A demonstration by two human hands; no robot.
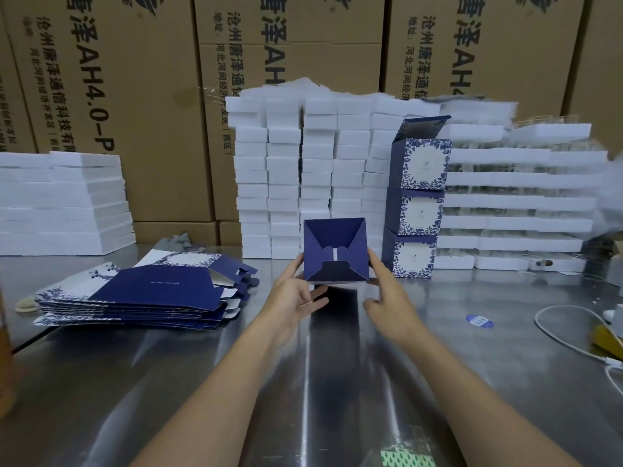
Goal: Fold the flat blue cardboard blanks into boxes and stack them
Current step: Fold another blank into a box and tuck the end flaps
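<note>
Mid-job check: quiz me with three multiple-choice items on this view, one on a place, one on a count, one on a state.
1. The flat blanks lie: A left of the held box, on the table; B on the floor; C inside a carton.
2. Folded boxes in the stack: A two; B three; C five.
3. The top box has its flap: A taped down; B open; C torn off.
Answers: A, the pile sits on the steel at its left; B, three patterned fronts show; B, it stands up.
</note>
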